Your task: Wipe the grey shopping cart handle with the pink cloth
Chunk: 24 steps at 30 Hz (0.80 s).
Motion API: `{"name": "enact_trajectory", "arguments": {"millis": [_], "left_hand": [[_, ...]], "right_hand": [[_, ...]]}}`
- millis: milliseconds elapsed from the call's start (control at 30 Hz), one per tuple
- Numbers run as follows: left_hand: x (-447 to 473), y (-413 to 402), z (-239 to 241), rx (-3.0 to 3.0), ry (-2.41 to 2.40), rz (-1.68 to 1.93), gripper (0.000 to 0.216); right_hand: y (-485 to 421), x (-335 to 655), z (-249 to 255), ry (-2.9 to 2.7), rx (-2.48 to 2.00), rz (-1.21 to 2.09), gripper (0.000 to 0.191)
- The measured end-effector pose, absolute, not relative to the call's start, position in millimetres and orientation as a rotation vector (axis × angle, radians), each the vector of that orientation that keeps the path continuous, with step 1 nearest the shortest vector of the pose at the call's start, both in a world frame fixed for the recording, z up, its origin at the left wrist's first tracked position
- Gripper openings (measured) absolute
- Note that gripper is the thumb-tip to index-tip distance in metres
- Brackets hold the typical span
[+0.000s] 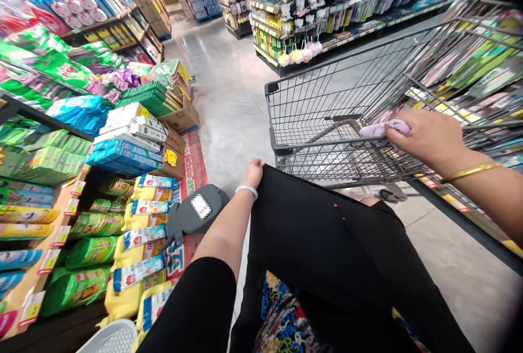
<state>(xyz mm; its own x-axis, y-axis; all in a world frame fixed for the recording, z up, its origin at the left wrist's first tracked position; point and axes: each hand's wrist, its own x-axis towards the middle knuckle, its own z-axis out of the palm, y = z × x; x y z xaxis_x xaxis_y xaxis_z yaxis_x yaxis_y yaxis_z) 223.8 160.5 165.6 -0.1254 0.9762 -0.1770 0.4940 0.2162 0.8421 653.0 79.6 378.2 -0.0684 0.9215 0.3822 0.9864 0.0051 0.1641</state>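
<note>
My left hand [256, 172], with a pale bangle at its wrist, pinches the corner of a black garment [302, 217]. The garment is stretched out sideways in front of my body, and patterned cloth [281, 315] shows below it. On the right, my right hand [429, 132] is closed around a small lilac cloth [376, 129] at the top rail of a wire shopping cart [322, 119]. Whether its fingers also grip the rail is hard to make out. A gold bangle [469, 172] circles that wrist. Bare wire mesh shows inside the cart.
Left of me, shelves hold green bottles [92, 252], yellow jugs [126, 266] and stacked blue boxes [122, 154]. A dark grey object with a blurred label [200, 208] stands by the red floor strip [194, 159]. Store racks [294, 10] rise beyond the cart; grey floor [229, 91] runs between.
</note>
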Motion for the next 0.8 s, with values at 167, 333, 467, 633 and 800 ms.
{"name": "enact_trajectory", "arguments": {"millis": [167,333,467,633,800], "left_hand": [[204,158,189,1.463,1.755,0.679,0.017],[192,66,228,1.814,1.683,0.672,0.045],[214,-17,240,2.299,1.001,0.255,0.052],[238,-30,236,2.290,0.944,0.344,0.025],[234,-77,242,2.158,0.987,0.594,0.024]], "right_hand": [[81,652,379,-2.088,-2.076,-0.584,0.028],[81,646,382,-2.093,-2.085,-0.541,0.025],[81,643,384,-2.080,-2.091,-0.498,0.027],[80,639,389,-2.073,-2.087,-0.422,0.028],[77,636,392,-2.076,-2.046,-0.364,0.027]]}}
